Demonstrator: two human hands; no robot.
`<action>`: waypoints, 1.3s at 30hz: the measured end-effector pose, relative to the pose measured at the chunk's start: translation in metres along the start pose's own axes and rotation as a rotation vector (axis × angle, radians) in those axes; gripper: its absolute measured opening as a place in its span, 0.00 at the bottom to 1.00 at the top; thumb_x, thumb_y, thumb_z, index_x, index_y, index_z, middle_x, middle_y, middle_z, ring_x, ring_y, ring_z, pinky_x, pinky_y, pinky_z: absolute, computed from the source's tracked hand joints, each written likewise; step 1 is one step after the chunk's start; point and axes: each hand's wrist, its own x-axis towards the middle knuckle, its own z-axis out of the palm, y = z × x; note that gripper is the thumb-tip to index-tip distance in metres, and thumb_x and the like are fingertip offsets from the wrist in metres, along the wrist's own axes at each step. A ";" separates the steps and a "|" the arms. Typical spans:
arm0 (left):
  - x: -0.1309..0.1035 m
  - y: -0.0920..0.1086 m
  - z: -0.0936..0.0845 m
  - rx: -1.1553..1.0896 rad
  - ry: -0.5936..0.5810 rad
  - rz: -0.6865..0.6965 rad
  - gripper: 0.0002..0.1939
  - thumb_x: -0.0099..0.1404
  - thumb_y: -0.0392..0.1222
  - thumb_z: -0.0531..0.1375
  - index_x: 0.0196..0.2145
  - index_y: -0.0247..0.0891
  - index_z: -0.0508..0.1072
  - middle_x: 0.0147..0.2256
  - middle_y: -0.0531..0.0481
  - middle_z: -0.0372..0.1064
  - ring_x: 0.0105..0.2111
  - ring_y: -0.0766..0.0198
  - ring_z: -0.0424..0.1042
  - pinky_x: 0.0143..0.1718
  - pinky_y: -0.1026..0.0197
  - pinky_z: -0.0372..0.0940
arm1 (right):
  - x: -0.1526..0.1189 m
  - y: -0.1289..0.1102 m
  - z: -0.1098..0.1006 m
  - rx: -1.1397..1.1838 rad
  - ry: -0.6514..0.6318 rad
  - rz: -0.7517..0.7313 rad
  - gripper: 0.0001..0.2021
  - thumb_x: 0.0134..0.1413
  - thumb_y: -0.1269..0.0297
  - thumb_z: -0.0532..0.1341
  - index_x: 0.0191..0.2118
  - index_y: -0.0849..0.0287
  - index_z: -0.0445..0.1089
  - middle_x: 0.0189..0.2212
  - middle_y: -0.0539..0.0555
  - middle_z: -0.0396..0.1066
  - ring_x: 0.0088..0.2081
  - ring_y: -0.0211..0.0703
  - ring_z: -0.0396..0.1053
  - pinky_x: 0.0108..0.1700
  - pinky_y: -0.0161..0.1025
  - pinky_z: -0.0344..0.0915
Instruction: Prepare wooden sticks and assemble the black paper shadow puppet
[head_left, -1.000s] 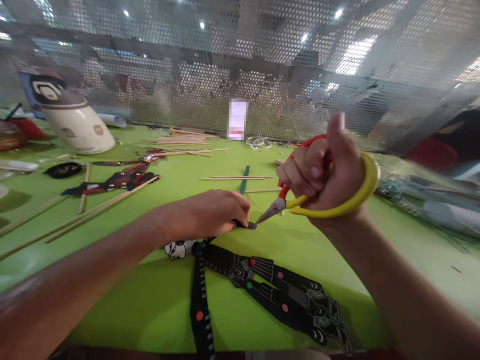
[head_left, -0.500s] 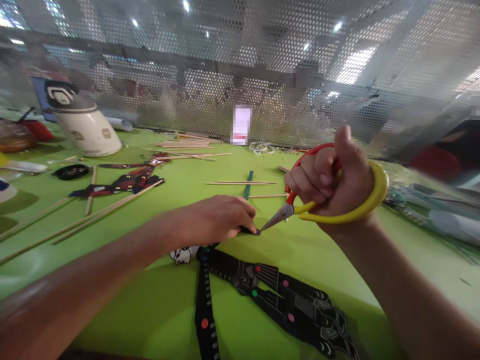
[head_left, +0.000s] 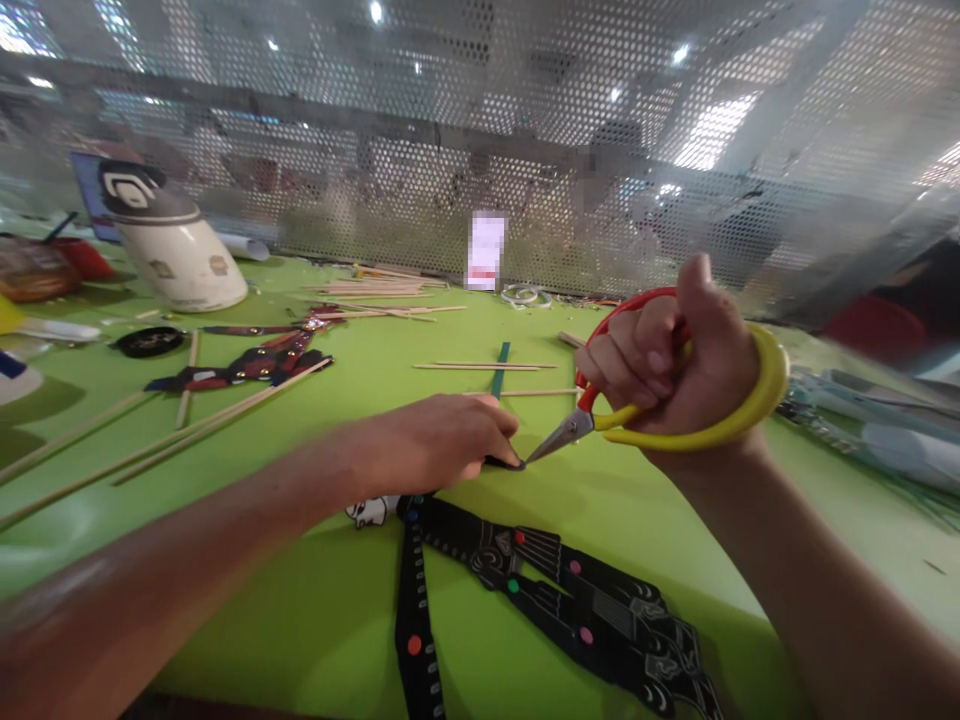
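My right hand (head_left: 675, 350) grips a pair of scissors (head_left: 566, 430) with one red and one yellow handle, thumb raised. The blades look closed, and their tip touches or nearly touches the end of a small dark piece (head_left: 514, 463). That piece lies under the fingers of my left hand (head_left: 442, 440), which presses it on the table; most of it is hidden. Just nearer to me lies a flat black jointed puppet figure (head_left: 525, 560) with a white head (head_left: 369, 512) and coloured dots at its joints.
Behind the hands are thin wooden sticks (head_left: 487, 366) across a green strip (head_left: 501, 370). A second, dark red puppet (head_left: 255, 365) with sticks lies left, near a black round lid (head_left: 150, 341) and a white jug (head_left: 180, 260). A perforated metal screen (head_left: 360, 150) stands behind.
The view has shifted very slightly. Both hands, the scissors and the dark piece keep about the same positions relative to each other.
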 end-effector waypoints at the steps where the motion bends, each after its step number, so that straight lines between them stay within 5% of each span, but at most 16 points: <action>1: 0.000 0.000 0.000 -0.002 -0.001 0.003 0.20 0.64 0.25 0.57 0.49 0.43 0.76 0.43 0.48 0.72 0.51 0.58 0.66 0.49 0.63 0.59 | 0.000 0.000 0.000 -0.001 0.003 -0.001 0.32 0.58 0.41 0.60 0.11 0.55 0.54 0.07 0.43 0.43 0.10 0.31 0.41 0.18 0.40 0.43; 13: 0.001 -0.003 0.004 0.007 0.025 0.033 0.19 0.63 0.26 0.59 0.47 0.43 0.77 0.39 0.49 0.71 0.48 0.59 0.67 0.46 0.64 0.61 | 0.000 0.001 0.000 0.015 0.015 -0.019 0.31 0.61 0.44 0.59 0.12 0.55 0.54 0.07 0.43 0.42 0.11 0.31 0.41 0.19 0.40 0.43; 19: 0.001 0.000 0.002 0.022 0.019 0.013 0.17 0.63 0.26 0.59 0.45 0.42 0.78 0.38 0.50 0.71 0.47 0.59 0.68 0.47 0.63 0.60 | -0.002 0.005 0.002 0.053 0.128 -0.033 0.28 0.60 0.54 0.62 0.14 0.56 0.53 0.10 0.44 0.44 0.12 0.31 0.44 0.19 0.41 0.40; 25: 0.002 0.005 0.001 -0.021 0.038 -0.016 0.11 0.63 0.26 0.60 0.39 0.39 0.78 0.35 0.50 0.70 0.43 0.60 0.69 0.44 0.63 0.60 | -0.006 0.005 0.007 0.032 0.180 -0.046 0.29 0.60 0.46 0.61 0.14 0.55 0.55 0.10 0.44 0.45 0.12 0.32 0.44 0.20 0.42 0.42; 39: 0.004 0.008 0.002 -0.029 0.026 -0.111 0.09 0.62 0.27 0.60 0.38 0.36 0.76 0.33 0.48 0.70 0.41 0.59 0.70 0.43 0.62 0.60 | -0.007 0.002 0.007 0.019 0.144 -0.072 0.28 0.61 0.50 0.61 0.15 0.56 0.53 0.11 0.44 0.45 0.12 0.31 0.43 0.18 0.42 0.40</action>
